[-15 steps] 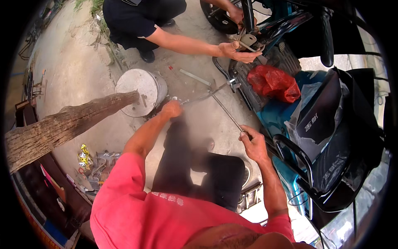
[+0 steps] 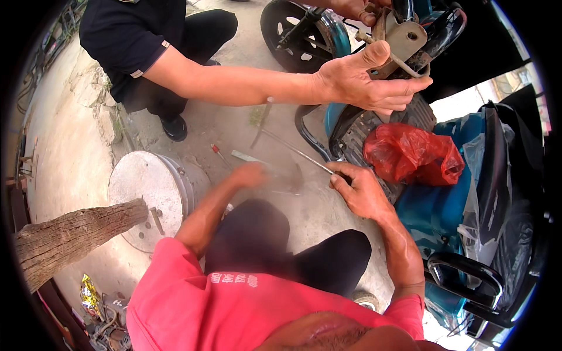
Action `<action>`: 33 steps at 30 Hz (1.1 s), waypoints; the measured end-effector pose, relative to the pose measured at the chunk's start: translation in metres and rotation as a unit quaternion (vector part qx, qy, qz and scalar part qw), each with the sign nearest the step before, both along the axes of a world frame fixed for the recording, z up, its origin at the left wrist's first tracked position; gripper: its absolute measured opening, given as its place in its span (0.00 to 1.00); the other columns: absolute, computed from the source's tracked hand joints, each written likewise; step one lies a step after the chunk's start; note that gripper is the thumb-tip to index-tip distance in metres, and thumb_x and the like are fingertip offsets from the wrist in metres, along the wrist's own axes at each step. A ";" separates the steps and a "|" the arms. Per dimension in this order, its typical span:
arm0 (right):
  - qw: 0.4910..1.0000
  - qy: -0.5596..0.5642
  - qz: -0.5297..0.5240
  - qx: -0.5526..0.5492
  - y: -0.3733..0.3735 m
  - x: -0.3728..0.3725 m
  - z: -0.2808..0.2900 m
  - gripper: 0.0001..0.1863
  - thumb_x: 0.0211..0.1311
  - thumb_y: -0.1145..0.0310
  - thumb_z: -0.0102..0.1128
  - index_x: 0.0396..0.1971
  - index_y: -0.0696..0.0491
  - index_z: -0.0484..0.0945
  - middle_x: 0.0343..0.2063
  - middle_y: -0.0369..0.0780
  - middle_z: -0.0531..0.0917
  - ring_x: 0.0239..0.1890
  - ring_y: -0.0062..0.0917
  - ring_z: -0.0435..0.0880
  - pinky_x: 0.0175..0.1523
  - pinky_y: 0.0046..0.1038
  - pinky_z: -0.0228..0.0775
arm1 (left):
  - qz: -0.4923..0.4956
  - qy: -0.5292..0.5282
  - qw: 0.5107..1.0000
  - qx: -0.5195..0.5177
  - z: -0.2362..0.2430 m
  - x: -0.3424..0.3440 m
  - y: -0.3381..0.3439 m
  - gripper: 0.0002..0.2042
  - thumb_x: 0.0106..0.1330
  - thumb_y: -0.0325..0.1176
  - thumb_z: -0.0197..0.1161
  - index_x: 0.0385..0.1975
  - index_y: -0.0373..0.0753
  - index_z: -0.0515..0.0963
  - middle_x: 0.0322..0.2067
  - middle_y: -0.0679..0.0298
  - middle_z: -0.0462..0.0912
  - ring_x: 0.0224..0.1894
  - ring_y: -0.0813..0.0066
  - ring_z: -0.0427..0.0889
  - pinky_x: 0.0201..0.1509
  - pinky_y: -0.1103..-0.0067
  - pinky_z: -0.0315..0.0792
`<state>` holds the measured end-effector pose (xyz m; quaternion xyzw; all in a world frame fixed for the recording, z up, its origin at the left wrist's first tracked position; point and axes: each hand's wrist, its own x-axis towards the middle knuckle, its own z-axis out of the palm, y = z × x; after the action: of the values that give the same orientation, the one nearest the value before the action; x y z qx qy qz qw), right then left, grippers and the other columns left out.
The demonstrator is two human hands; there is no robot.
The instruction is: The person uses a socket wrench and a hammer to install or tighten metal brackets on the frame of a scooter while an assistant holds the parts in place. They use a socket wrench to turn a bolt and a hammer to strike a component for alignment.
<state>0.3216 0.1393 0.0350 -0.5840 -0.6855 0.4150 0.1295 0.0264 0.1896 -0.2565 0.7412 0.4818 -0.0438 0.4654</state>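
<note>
My right hand [image 2: 360, 190] is closed round the end of a thin metal rod. The rod belongs to a T-shaped bar tool [image 2: 297, 151], whose crossbar lies beyond it, under the other person's forearm. My left hand [image 2: 249, 175] is smeared by motion above the ground. Its fingers cannot be made out, nor whether it holds anything. Just beyond it a pale flat strip [image 2: 249, 156] and a small red-handled tool [image 2: 219, 153] lie on the concrete. Another person's open hand [image 2: 374, 79] is beside a metal bracket [image 2: 407, 44] on a blue vehicle.
A white-topped bucket [image 2: 143, 181] stands at my left, with a thick wooden post [image 2: 82, 237] slanting across it. At the right are the vehicle's ribbed footboard, a red plastic bag [image 2: 410, 153] and a black seat rail [image 2: 465, 278]. A wheel [image 2: 301, 38] is at the far side.
The view has shifted, bringing the other person's arm and the bracket closer. My left hand has become blurred, and the metal bar in my right hand now points more to the left.
</note>
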 end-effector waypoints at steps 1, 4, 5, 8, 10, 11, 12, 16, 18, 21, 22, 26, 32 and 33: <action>1.000 -0.011 0.006 0.016 0.009 -0.002 0.004 0.17 0.67 0.69 0.60 0.53 0.59 0.82 0.45 0.54 0.86 0.47 0.48 0.86 0.53 0.38 0.77 | 0.040 -0.069 0.997 0.005 0.038 0.003 0.009 0.24 0.66 0.51 0.66 0.48 0.35 0.84 0.44 0.50 0.87 0.50 0.56 0.85 0.56 0.66 0.76; 0.997 -0.033 0.037 0.057 0.013 -0.013 0.024 0.17 0.67 0.71 0.60 0.53 0.60 0.82 0.41 0.51 0.87 0.44 0.42 0.86 0.51 0.36 0.77 | 0.188 -0.194 0.961 -0.060 0.171 -0.027 -0.006 0.24 0.66 0.52 0.68 0.45 0.33 0.84 0.41 0.57 0.87 0.46 0.69 0.83 0.54 0.72 0.75; 0.994 -0.035 0.054 0.086 0.009 -0.012 0.026 0.17 0.67 0.72 0.59 0.53 0.60 0.82 0.37 0.49 0.87 0.40 0.36 0.87 0.48 0.34 0.77 | 0.245 -0.191 0.949 -0.059 0.221 -0.040 -0.017 0.25 0.66 0.53 0.68 0.46 0.32 0.83 0.41 0.56 0.86 0.46 0.70 0.82 0.54 0.72 0.75; 0.996 -0.033 0.065 0.043 0.005 -0.025 0.058 0.17 0.66 0.72 0.60 0.53 0.60 0.83 0.42 0.50 0.87 0.45 0.40 0.87 0.52 0.36 0.77 | 0.383 -0.199 0.872 0.230 0.263 -0.056 -0.035 0.28 0.66 0.55 0.68 0.47 0.31 0.81 0.37 0.57 0.85 0.44 0.70 0.82 0.53 0.73 0.75; 0.997 -0.017 0.068 0.014 0.011 -0.038 0.091 0.17 0.66 0.71 0.62 0.52 0.60 0.83 0.44 0.51 0.88 0.46 0.41 0.88 0.53 0.37 0.78 | 0.409 -0.293 0.798 0.332 0.275 -0.052 -0.033 0.28 0.67 0.57 0.67 0.47 0.32 0.80 0.32 0.59 0.84 0.39 0.72 0.82 0.47 0.75 0.74; 0.997 -0.006 0.074 0.018 0.014 -0.046 0.104 0.17 0.66 0.71 0.62 0.52 0.60 0.83 0.43 0.51 0.88 0.44 0.40 0.88 0.53 0.36 0.78 | 0.402 -0.381 0.780 0.291 0.286 -0.044 -0.028 0.28 0.69 0.57 0.65 0.47 0.32 0.80 0.29 0.61 0.83 0.36 0.74 0.81 0.43 0.77 0.74; 0.997 0.004 0.074 0.022 0.017 -0.054 0.116 0.17 0.66 0.72 0.62 0.52 0.60 0.83 0.41 0.50 0.88 0.43 0.39 0.88 0.52 0.35 0.78 | 0.388 -0.428 0.776 0.251 0.296 -0.044 -0.021 0.27 0.70 0.57 0.64 0.46 0.33 0.80 0.26 0.62 0.82 0.33 0.76 0.79 0.38 0.78 0.71; 0.977 -0.023 0.065 0.200 0.037 -0.053 0.157 0.16 0.66 0.70 0.62 0.51 0.60 0.84 0.40 0.49 0.88 0.40 0.34 0.88 0.50 0.33 0.78 | 0.392 -0.503 0.756 0.147 0.339 -0.054 0.014 0.22 0.77 0.51 0.58 0.38 0.33 0.79 0.21 0.71 0.73 0.21 0.88 0.63 0.24 0.86 0.52; 0.939 0.059 -0.032 0.338 0.045 -0.033 0.178 0.16 0.67 0.69 0.64 0.52 0.57 0.85 0.45 0.42 0.88 0.45 0.26 0.87 0.52 0.29 0.78 | 0.390 -0.515 0.746 0.161 0.351 -0.072 0.038 0.20 0.77 0.48 0.58 0.33 0.35 0.79 0.17 0.72 0.69 0.18 0.88 0.60 0.23 0.86 0.50; 0.879 0.137 -0.176 0.422 0.061 0.020 0.202 0.17 0.71 0.64 0.63 0.54 0.58 0.84 0.45 0.42 0.90 0.51 0.24 0.87 0.61 0.26 0.75 | 0.352 -0.547 0.743 0.159 0.357 -0.099 0.067 0.18 0.80 0.45 0.53 0.31 0.37 0.76 0.15 0.72 0.65 0.15 0.87 0.58 0.20 0.85 0.51; 0.862 0.130 -0.205 0.446 0.068 0.032 0.202 0.18 0.71 0.63 0.63 0.53 0.57 0.84 0.45 0.41 0.90 0.51 0.24 0.87 0.62 0.26 0.74 | 0.339 -0.553 0.745 0.156 0.355 -0.105 0.072 0.18 0.81 0.43 0.51 0.31 0.38 0.75 0.14 0.72 0.64 0.14 0.87 0.58 0.18 0.85 0.51; 0.835 0.126 -0.258 0.470 0.097 0.060 0.189 0.18 0.70 0.61 0.63 0.53 0.54 0.85 0.47 0.40 0.89 0.52 0.24 0.86 0.63 0.27 0.73 | 0.293 -0.614 0.722 0.127 0.342 -0.137 0.084 0.16 0.82 0.41 0.49 0.33 0.38 0.74 0.14 0.70 0.67 0.11 0.86 0.57 0.16 0.85 0.52; 0.784 0.065 -0.253 0.563 0.162 0.077 0.159 0.20 0.68 0.55 0.65 0.55 0.48 0.85 0.50 0.39 0.88 0.56 0.29 0.85 0.63 0.31 0.73 | 0.343 -0.597 0.718 0.100 0.334 -0.146 0.109 0.18 0.83 0.41 0.47 0.32 0.37 0.77 0.13 0.70 0.68 0.10 0.86 0.57 0.14 0.85 0.53; 0.775 0.070 -0.255 0.574 0.172 0.075 0.156 0.21 0.68 0.54 0.66 0.56 0.48 0.85 0.50 0.40 0.88 0.56 0.30 0.85 0.63 0.32 0.73 | 0.340 -0.592 0.724 0.098 0.332 -0.144 0.113 0.19 0.83 0.41 0.47 0.32 0.36 0.77 0.13 0.70 0.68 0.10 0.86 0.57 0.14 0.85 0.53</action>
<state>0.3962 0.3118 0.1915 -0.5243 -0.6113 -0.0636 0.5894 -0.1175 0.3029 0.0752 0.4444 0.3300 0.6123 0.5646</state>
